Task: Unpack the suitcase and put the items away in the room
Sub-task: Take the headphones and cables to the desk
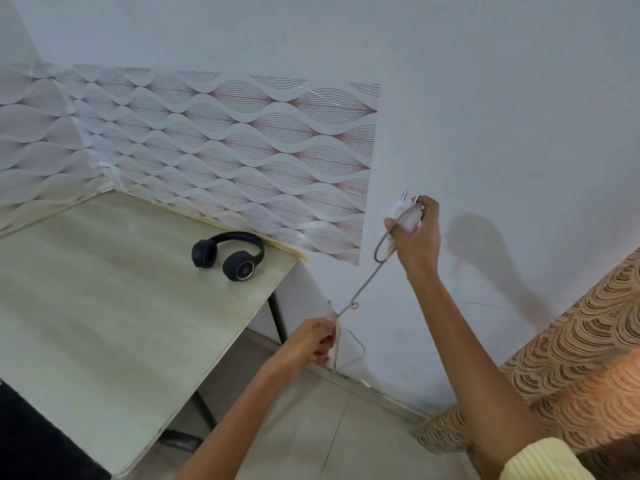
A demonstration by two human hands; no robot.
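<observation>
White charger plug, two prongs upward, sits before the wall in the right hand, fingers curled round it. Its grey cable runs taut down to the left hand, pinched between curled fingers

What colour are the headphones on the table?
The headphones are black; the head view shows them best.

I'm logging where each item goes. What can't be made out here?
Head view:
- Cable end: blurred, hidden by the left hand.
- Charger body: partly covered by the right hand.
- Dark object: cut off by the lower-left edge.
- Patterned fabric: cut off by the right edge.
</observation>
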